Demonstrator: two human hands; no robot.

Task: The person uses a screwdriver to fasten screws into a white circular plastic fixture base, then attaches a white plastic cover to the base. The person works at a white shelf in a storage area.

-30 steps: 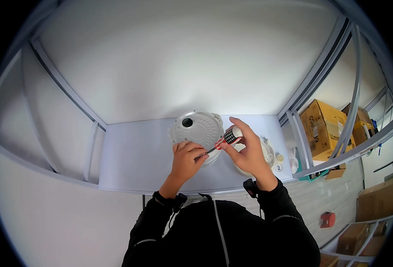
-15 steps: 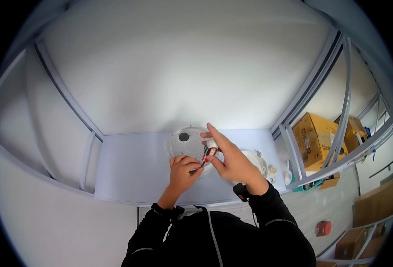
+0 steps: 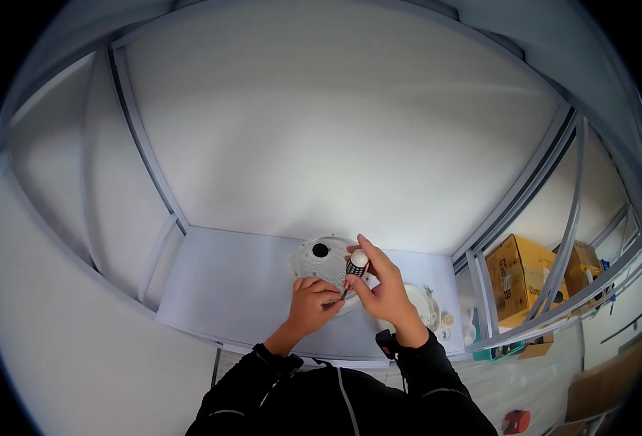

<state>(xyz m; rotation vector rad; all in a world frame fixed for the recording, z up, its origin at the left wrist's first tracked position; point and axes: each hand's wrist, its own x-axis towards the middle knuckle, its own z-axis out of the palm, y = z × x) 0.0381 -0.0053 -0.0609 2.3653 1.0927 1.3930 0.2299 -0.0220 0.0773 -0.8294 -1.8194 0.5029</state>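
My right hand (image 3: 385, 288) is closed around the handle of a screwdriver (image 3: 357, 266) with a white rounded end, a black patterned grip and a bit of red. Its thin dark shaft slants down toward my left hand (image 3: 314, 304), whose fingers pinch together around the shaft's lower end. Whether a small part is also between those fingers cannot be seen. Behind both hands is a round whitish housing (image 3: 308, 263) with radial ribs and a dark round spot near its far left side. My hands cover its near right part.
A second round white part (image 3: 415, 299) sits right of my right hand on the pale table (image 3: 226, 283), beside small pieces (image 3: 447, 320) at the right edge. Metal frame posts (image 3: 484, 291) flank the table. Beyond are cardboard boxes (image 3: 521, 280), a teal basket (image 3: 499, 354) and a red stool (image 3: 516, 421).
The view has shifted, so the table and hands sit lower in the picture. The screwdriver has turned in my right hand, showing less red and more black grip. Both hands keep hold of it.
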